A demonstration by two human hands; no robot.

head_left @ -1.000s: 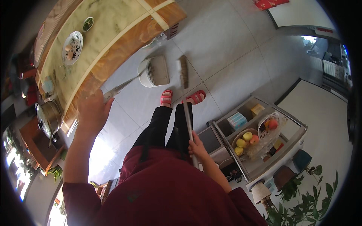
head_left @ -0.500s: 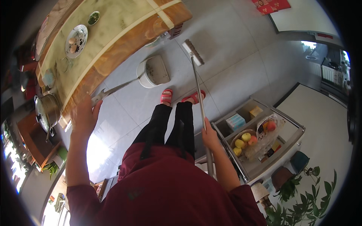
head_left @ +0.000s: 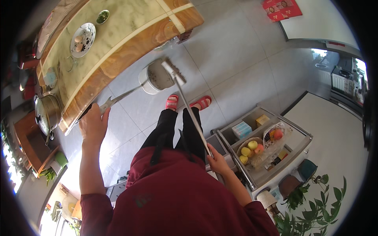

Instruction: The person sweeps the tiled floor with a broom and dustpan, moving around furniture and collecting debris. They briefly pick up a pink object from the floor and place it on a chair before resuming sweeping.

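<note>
My left hand (head_left: 93, 125) is closed around the handle end of a long-handled white dustpan (head_left: 148, 83). The pan lies on the tiled floor ahead of my feet, its mouth turned to the right, with dark bits inside. In my right hand (head_left: 217, 159) is the pole of a broom (head_left: 193, 116), gripped beside my right hip. The broom's head (head_left: 173, 72), white with greyish-brown bristles, is at the dustpan's open mouth and overlaps its right edge in view. Whether the bristles touch the pan cannot be made out.
On the left curves a marble-patterned table (head_left: 130, 23) with a plate (head_left: 89, 35) of eggs, a small bowl of greens (head_left: 102, 16) and a lidded pot (head_left: 48, 112). A glass-topped low table (head_left: 303, 143) stands right, holding fruit (head_left: 252, 147). Red slippers (head_left: 172, 102) are on my feet.
The broom head has swung left from the bare tiles to the dustpan's mouth. My right hand has come slightly down and left. My left hand keeps its hold on the dustpan.
</note>
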